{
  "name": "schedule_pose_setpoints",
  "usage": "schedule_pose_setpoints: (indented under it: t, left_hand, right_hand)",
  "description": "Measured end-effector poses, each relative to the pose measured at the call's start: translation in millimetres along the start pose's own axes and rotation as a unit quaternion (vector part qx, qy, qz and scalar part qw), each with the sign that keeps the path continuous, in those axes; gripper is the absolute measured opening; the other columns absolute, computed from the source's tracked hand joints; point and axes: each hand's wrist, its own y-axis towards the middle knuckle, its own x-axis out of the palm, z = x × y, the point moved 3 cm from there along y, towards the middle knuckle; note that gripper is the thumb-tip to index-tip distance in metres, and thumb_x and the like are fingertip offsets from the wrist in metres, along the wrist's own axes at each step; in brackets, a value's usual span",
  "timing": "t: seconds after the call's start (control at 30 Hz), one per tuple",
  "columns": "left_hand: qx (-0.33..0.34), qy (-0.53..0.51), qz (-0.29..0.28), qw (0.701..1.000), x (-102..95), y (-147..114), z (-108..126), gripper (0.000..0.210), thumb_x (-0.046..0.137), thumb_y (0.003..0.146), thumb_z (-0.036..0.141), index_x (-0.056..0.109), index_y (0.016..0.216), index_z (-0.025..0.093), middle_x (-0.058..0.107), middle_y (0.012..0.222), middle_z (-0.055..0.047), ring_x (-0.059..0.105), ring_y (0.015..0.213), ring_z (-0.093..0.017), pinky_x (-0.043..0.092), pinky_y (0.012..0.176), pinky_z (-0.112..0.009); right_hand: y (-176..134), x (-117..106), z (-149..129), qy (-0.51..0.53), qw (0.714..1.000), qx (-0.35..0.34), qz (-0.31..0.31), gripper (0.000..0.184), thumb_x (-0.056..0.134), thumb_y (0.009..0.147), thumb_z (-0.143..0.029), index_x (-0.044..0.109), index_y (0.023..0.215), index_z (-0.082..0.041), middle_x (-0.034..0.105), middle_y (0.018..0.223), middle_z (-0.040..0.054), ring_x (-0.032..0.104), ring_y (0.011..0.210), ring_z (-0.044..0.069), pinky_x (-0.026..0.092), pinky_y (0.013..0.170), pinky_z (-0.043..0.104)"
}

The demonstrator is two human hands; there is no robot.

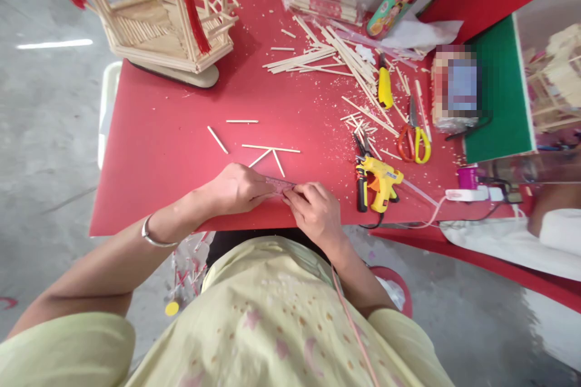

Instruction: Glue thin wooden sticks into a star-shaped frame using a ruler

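Near the table's front edge, my left hand (pixel 240 188) has its fingers closed on one end of a see-through purplish ruler (pixel 278 185). At the other end, my right hand (pixel 315 208) pinches the same ruler; whether a thin stick is also between these fingers is hidden. Just beyond the hands lies a long wooden stick (pixel 271 148), with two shorter sticks slanting from its middle towards me. Farther left are two loose short sticks, one slanted (pixel 218 139) and one level (pixel 242 121).
A wooden stick lantern frame (pixel 167 30) with red tassels stands at the back left. To the right are a yellow glue gun (pixel 384 180), pliers (pixel 362 184), scissors (pixel 414 139), a yellow cutter (pixel 385 87) and a stick pile (pixel 336 57). A cable crosses my right forearm.
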Motion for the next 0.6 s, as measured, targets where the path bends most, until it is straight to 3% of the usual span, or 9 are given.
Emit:
schedule_pose_setpoints:
  t: [0.13, 0.33, 0.43, 0.53, 0.6]
  left_hand:
    - [0.036, -0.059, -0.032, 0.997, 3.5, -1, 7, 0.026, 0.058, 0.108, 0.029, 0.081, 0.096, 0.023, 0.078, 0.074, -0.003, 0.071, 0.063, -0.015, 0.050, 0.060, -0.025]
    - [0.017, -0.126, -0.062, 0.990, 3.4, -1, 5, 0.021, 0.059, 0.108, 0.028, 0.079, 0.102, 0.024, 0.077, 0.078, -0.003, 0.070, 0.065, -0.014, 0.049, 0.062, -0.026]
    - [0.012, -0.080, -0.050, 0.995, 2.2, -1, 1, 0.022, 0.059, 0.108, 0.029, 0.079, 0.098, 0.024, 0.072, 0.071, -0.002, 0.067, 0.061, -0.014, 0.045, 0.059, -0.026]
    - [0.008, -0.055, -0.040, 0.998, 2.1, -1, -1, 0.023, 0.060, 0.108, 0.029, 0.079, 0.096, 0.024, 0.071, 0.070, -0.001, 0.066, 0.061, -0.013, 0.044, 0.058, -0.026]
    - [0.000, -0.047, -0.033, 0.998, 1.9, -1, -2, 0.022, 0.061, 0.107, 0.029, 0.079, 0.095, 0.024, 0.072, 0.070, 0.000, 0.067, 0.061, -0.013, 0.046, 0.059, -0.026]
  right_hand:
    - [-7, -6, 22, 0.001, 1.000, 0.014, -0.012, 0.032, 0.057, 0.108, -0.013, 0.081, 0.123, -0.028, 0.080, 0.118, 0.0066, 0.069, 0.116, 0.023, 0.055, 0.100, 0.039]
    - [-2, -10, 56, 0.045, 0.998, 0.054, 0.007, 0.041, 0.043, 0.110, -0.011, 0.083, 0.114, -0.022, 0.079, 0.119, 0.0099, 0.071, 0.125, 0.024, 0.059, 0.109, 0.041]
    - [-3, -11, 48, 0.038, 0.996, 0.076, 0.019, 0.039, 0.044, 0.110, -0.013, 0.080, 0.122, -0.020, 0.078, 0.125, 0.0128, 0.071, 0.129, 0.026, 0.057, 0.114, 0.045]
    - [-11, -10, 26, 0.028, 0.993, 0.105, 0.040, 0.036, 0.055, 0.110, -0.027, 0.071, 0.142, -0.019, 0.072, 0.141, 0.0171, 0.065, 0.139, 0.031, 0.054, 0.119, 0.051]
    - [-17, -5, 13, 0.028, 0.992, 0.116, 0.038, 0.053, 0.067, 0.106, -0.044, 0.062, 0.152, -0.017, 0.066, 0.150, 0.0206, 0.058, 0.147, 0.037, 0.051, 0.122, 0.057]
